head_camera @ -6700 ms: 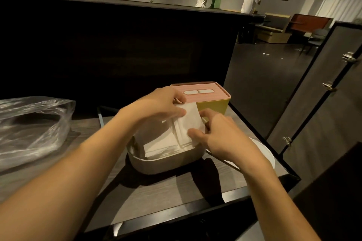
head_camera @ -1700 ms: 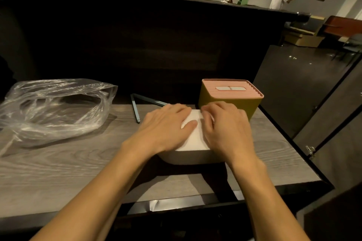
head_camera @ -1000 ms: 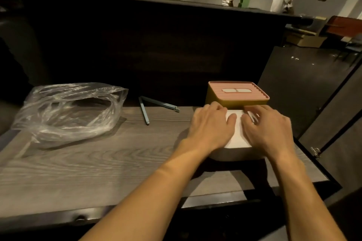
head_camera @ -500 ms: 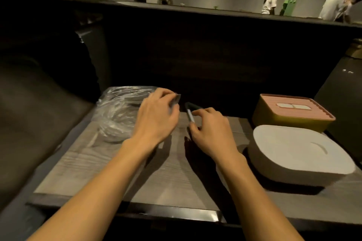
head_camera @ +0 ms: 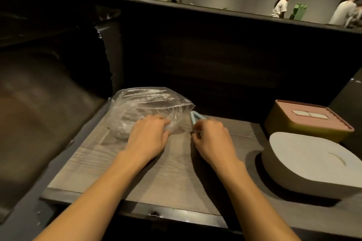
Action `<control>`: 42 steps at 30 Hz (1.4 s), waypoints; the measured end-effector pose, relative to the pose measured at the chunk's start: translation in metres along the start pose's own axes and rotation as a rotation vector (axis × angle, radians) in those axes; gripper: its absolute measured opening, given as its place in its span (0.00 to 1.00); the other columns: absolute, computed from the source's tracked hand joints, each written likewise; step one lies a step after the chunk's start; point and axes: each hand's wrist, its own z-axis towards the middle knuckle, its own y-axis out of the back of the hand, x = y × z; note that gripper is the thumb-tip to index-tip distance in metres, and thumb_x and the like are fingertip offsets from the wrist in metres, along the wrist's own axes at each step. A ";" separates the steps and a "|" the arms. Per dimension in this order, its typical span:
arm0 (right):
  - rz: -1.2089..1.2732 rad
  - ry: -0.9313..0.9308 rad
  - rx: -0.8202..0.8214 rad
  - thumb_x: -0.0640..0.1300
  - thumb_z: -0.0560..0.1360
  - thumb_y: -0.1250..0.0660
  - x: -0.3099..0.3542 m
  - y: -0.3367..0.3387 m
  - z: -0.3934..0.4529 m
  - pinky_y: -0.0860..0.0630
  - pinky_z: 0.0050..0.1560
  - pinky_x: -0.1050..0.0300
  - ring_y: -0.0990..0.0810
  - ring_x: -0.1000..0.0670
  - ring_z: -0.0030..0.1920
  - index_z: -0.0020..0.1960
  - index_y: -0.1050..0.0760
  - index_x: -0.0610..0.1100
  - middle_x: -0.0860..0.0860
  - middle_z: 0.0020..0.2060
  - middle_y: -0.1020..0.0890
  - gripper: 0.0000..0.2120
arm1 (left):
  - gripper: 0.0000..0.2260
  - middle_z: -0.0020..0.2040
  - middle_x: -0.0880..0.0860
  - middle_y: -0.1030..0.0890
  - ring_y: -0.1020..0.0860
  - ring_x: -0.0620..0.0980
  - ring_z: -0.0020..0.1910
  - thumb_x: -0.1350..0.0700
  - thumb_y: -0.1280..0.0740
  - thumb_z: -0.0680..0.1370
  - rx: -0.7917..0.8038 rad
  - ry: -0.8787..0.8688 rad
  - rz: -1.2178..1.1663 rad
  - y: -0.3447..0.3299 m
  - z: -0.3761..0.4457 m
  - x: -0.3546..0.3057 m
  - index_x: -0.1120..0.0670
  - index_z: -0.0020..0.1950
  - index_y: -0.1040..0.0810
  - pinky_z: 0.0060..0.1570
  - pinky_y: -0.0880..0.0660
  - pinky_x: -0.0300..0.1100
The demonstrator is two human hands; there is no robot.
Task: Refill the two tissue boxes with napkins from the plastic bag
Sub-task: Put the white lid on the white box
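A crumpled clear plastic bag lies at the far left of the wooden table. My left hand rests on the bag's near edge, its fingers curled into the plastic. My right hand pinches a light blue sealing clip just right of the bag. On the right, the white tissue box stands with its lid on. Behind it stands the yellow tissue box with a pink lid, also closed. No loose napkins show.
A dark bench seat runs along the left of the table. A tall dark partition rises right behind the table. People stand far off beyond it.
Both hands left the white box's lid and moved left. The left hand came down onto the bag. The right hand took hold of the blue clip. The view swung left.
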 end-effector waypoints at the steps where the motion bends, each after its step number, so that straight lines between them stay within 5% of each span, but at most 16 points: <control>1: 0.002 0.016 0.003 0.48 0.79 0.32 -0.002 0.001 -0.004 0.25 0.52 0.53 0.20 0.45 0.57 0.60 0.19 0.49 0.48 0.56 0.20 0.10 | 0.17 0.64 0.48 0.19 0.22 0.53 0.63 0.50 0.33 0.81 -0.015 -0.020 -0.001 0.001 -0.001 -0.003 0.49 0.69 0.21 0.60 0.25 0.51; 6: -0.052 -0.003 0.008 0.63 0.78 0.34 -0.018 0.003 -0.004 0.36 0.73 0.46 0.34 0.46 0.76 0.79 0.35 0.50 0.46 0.75 0.31 0.33 | 0.14 0.58 0.48 0.16 0.19 0.51 0.56 0.48 0.30 0.77 -0.154 -0.198 -0.031 0.017 -0.015 -0.017 0.51 0.60 0.16 0.57 0.24 0.49; 9: -0.028 -0.033 0.060 0.63 0.78 0.34 -0.022 0.007 -0.005 0.29 0.68 0.46 0.27 0.45 0.70 0.78 0.33 0.51 0.47 0.71 0.25 0.33 | 0.08 0.52 0.54 0.19 0.22 0.54 0.51 0.51 0.28 0.75 -0.587 -0.373 -0.024 0.032 -0.024 -0.020 0.55 0.46 0.17 0.50 0.28 0.48; 11: -0.056 0.000 0.016 0.61 0.78 0.33 -0.022 0.008 -0.011 0.28 0.63 0.48 0.25 0.46 0.65 0.74 0.28 0.52 0.49 0.66 0.22 0.27 | 0.13 0.59 0.59 0.20 0.25 0.58 0.60 0.45 0.27 0.74 -0.733 -0.404 -0.007 0.039 -0.023 -0.022 0.55 0.48 0.17 0.56 0.32 0.52; 13: -0.054 0.012 0.023 0.59 0.78 0.32 -0.022 0.009 -0.017 0.28 0.61 0.49 0.25 0.46 0.63 0.70 0.25 0.52 0.49 0.64 0.23 0.23 | 0.29 0.74 0.62 0.31 0.35 0.59 0.74 0.32 0.29 0.71 -0.568 -0.319 -0.023 0.038 -0.019 -0.020 0.53 0.61 0.20 0.67 0.38 0.57; 16: -0.006 -0.008 0.062 0.56 0.78 0.30 -0.022 0.012 -0.022 0.27 0.57 0.52 0.24 0.47 0.62 0.67 0.23 0.53 0.50 0.61 0.21 0.18 | 0.52 0.84 0.54 0.58 0.55 0.58 0.83 0.17 0.40 0.64 -0.048 -0.109 0.002 0.026 -0.015 -0.011 0.44 0.81 0.41 0.77 0.47 0.62; 17: 0.024 -0.018 0.061 0.53 0.78 0.30 -0.023 0.013 -0.024 0.26 0.55 0.53 0.22 0.48 0.60 0.66 0.22 0.54 0.51 0.60 0.19 0.17 | 0.55 0.84 0.52 0.58 0.53 0.57 0.83 0.16 0.42 0.63 0.089 -0.063 0.037 0.022 -0.017 -0.010 0.44 0.83 0.45 0.77 0.46 0.61; 19: 0.114 -0.051 0.065 0.49 0.79 0.29 -0.026 0.013 -0.026 0.21 0.52 0.56 0.19 0.51 0.55 0.64 0.21 0.54 0.52 0.57 0.17 0.14 | 0.46 0.80 0.51 0.37 0.35 0.54 0.77 0.20 0.39 0.69 0.209 0.011 0.027 0.015 -0.020 -0.004 0.47 0.79 0.35 0.71 0.35 0.55; 21: 0.256 -0.103 0.073 0.46 0.79 0.29 -0.030 0.013 -0.030 0.19 0.51 0.59 0.18 0.54 0.53 0.64 0.21 0.54 0.53 0.57 0.17 0.14 | 0.21 0.64 0.49 0.20 0.24 0.52 0.64 0.36 0.33 0.78 0.096 0.039 -0.035 0.011 -0.024 -0.004 0.49 0.64 0.21 0.60 0.28 0.49; 23: 0.416 -0.131 0.026 0.46 0.80 0.29 -0.033 0.014 -0.034 0.20 0.48 0.64 0.19 0.57 0.52 0.65 0.21 0.53 0.55 0.57 0.17 0.15 | 0.06 0.47 0.48 0.18 0.20 0.54 0.52 0.51 0.34 0.81 -0.007 0.176 -0.220 0.008 -0.023 -0.007 0.49 0.46 0.20 0.45 0.28 0.47; 25: 0.571 -0.113 -0.083 0.46 0.79 0.28 -0.030 0.017 -0.040 0.22 0.43 0.68 0.19 0.60 0.50 0.65 0.21 0.54 0.58 0.54 0.18 0.15 | 0.10 0.43 0.49 0.16 0.17 0.53 0.49 0.52 0.35 0.82 0.009 0.352 -0.611 0.009 -0.020 -0.009 0.49 0.43 0.19 0.45 0.24 0.48; 27: 0.733 -0.047 -0.168 0.45 0.79 0.28 -0.021 0.020 -0.044 0.22 0.44 0.68 0.20 0.62 0.50 0.64 0.21 0.55 0.61 0.52 0.18 0.15 | 0.11 0.51 0.52 0.14 0.16 0.54 0.55 0.47 0.36 0.80 0.045 0.393 -1.061 0.016 -0.017 -0.020 0.46 0.46 0.15 0.56 0.20 0.57; 30: 0.827 0.059 -0.166 0.44 0.79 0.27 -0.005 0.020 -0.047 0.24 0.49 0.71 0.20 0.63 0.52 0.64 0.20 0.53 0.60 0.52 0.18 0.15 | 0.10 0.58 0.57 0.15 0.17 0.59 0.59 0.47 0.37 0.84 0.101 0.413 -1.450 0.033 -0.022 -0.051 0.46 0.54 0.16 0.55 0.19 0.56; 32: 0.812 0.098 -0.171 0.44 0.78 0.27 -0.002 0.018 -0.047 0.24 0.49 0.72 0.21 0.64 0.53 0.64 0.20 0.54 0.61 0.53 0.18 0.15 | 0.13 0.59 0.57 0.15 0.16 0.55 0.59 0.49 0.36 0.84 0.126 0.400 -1.591 0.041 -0.025 -0.070 0.54 0.61 0.17 0.59 0.20 0.54; 38: 0.799 0.131 -0.319 0.53 0.76 0.24 -0.010 0.022 -0.057 0.28 0.66 0.61 0.29 0.60 0.67 0.66 0.24 0.58 0.58 0.65 0.29 0.21 | 0.11 0.55 0.56 0.14 0.18 0.55 0.61 0.57 0.36 0.84 0.057 0.429 -1.608 0.049 -0.023 -0.092 0.55 0.52 0.14 0.59 0.22 0.51; 42: 1.226 -0.004 -0.014 0.62 0.72 0.23 -0.023 0.037 -0.070 0.31 0.74 0.56 0.37 0.59 0.77 0.79 0.48 0.68 0.66 0.76 0.38 0.45 | 0.10 0.58 0.60 0.15 0.17 0.55 0.61 0.59 0.37 0.83 0.225 0.326 -1.914 0.061 -0.028 -0.103 0.61 0.58 0.18 0.61 0.20 0.51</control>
